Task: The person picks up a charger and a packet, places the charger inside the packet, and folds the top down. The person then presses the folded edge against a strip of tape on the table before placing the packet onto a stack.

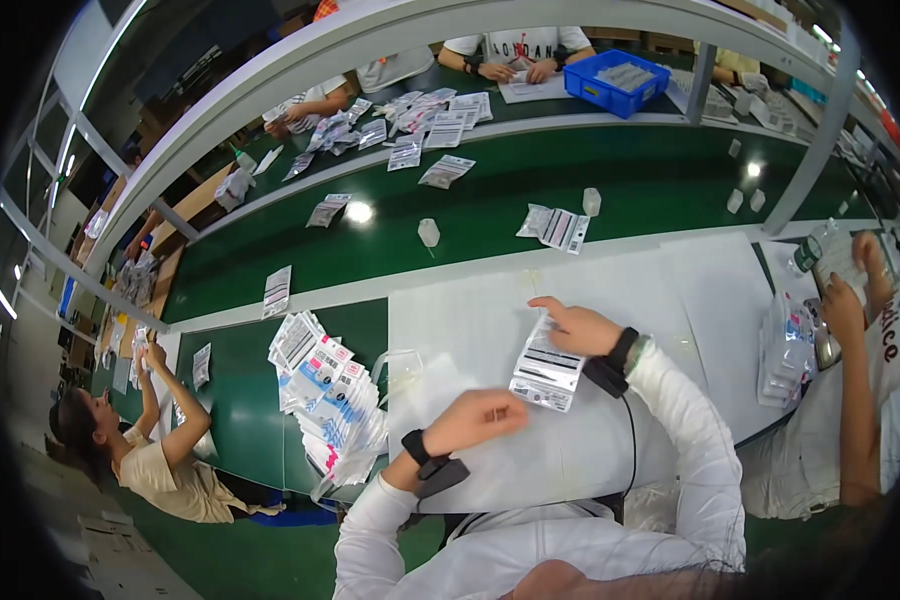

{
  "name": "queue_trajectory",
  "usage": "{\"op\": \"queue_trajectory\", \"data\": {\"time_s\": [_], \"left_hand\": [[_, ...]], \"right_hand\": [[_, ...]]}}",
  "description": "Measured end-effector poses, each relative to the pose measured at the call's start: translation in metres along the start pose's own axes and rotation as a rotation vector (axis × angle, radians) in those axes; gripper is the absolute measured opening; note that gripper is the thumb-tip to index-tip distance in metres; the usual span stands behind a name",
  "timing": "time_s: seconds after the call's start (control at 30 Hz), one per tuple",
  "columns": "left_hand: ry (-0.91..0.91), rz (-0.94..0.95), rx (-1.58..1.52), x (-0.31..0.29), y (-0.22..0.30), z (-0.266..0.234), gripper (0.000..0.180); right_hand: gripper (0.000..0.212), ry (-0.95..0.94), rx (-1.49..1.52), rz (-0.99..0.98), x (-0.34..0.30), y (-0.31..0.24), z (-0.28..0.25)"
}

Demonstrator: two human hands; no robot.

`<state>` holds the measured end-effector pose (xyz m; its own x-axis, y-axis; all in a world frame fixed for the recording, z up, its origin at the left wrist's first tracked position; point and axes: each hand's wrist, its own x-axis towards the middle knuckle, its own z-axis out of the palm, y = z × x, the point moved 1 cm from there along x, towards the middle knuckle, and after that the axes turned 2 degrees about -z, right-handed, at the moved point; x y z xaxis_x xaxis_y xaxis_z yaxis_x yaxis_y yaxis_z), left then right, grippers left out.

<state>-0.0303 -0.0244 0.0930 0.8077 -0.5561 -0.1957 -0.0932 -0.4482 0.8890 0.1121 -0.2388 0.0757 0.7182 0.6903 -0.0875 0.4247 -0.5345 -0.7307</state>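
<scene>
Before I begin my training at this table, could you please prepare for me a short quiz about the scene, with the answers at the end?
1. Which of the wearer's hands is nearer to the single packet on the white sheet?
2. True or false: the wearer's left hand is inside the blue tray.
3. Fill the gap: the large packet pile lies to the ____ of that single packet.

Key:
1. The right hand.
2. False; the left hand is over the white sheet, and the blue tray stands well beyond it.
3. left
</scene>
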Motion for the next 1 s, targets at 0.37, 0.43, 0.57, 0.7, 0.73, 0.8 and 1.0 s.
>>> {"op": "queue_trajectory", "data": {"time_s": [0.37,0.43,0.57,0.7,0.73,0.8,1.0], "left_hand": [[0.324,0.167,0.837,0.085,-0.024,0.014,0.038],[0.269,0.107,0.864,0.092,-0.020,0.010,0.038],[0.198,0.368,0.963,0.102,-0.023,-0.004,0.031],[0.016,0.192,0.793,0.106,-0.036,-0.001,0.026],[0.060,0.199,0.837,0.100,-0.038,0.004,0.026],[0.148,0.213,0.924,0.083,-0.044,0.014,0.025],[0.434,0.400,0.776,0.012,-0.038,0.025,0.029]], "right_hand": [[0.046,0.436,-0.474,-0.502,-0.001,0.017,0.011],[0.041,0.185,-0.421,-0.440,-0.007,0.035,0.018],[0.035,0.041,-0.209,-0.300,-0.007,0.035,0.019],[0.035,0.005,-0.123,-0.364,-0.008,0.043,0.017],[0.035,-0.008,-0.128,-0.425,-0.008,0.045,0.018],[0.041,-0.005,-0.169,-0.470,-0.007,0.047,0.021],[0.077,0.003,-0.401,-0.490,-0.014,0.030,0.029]]}}
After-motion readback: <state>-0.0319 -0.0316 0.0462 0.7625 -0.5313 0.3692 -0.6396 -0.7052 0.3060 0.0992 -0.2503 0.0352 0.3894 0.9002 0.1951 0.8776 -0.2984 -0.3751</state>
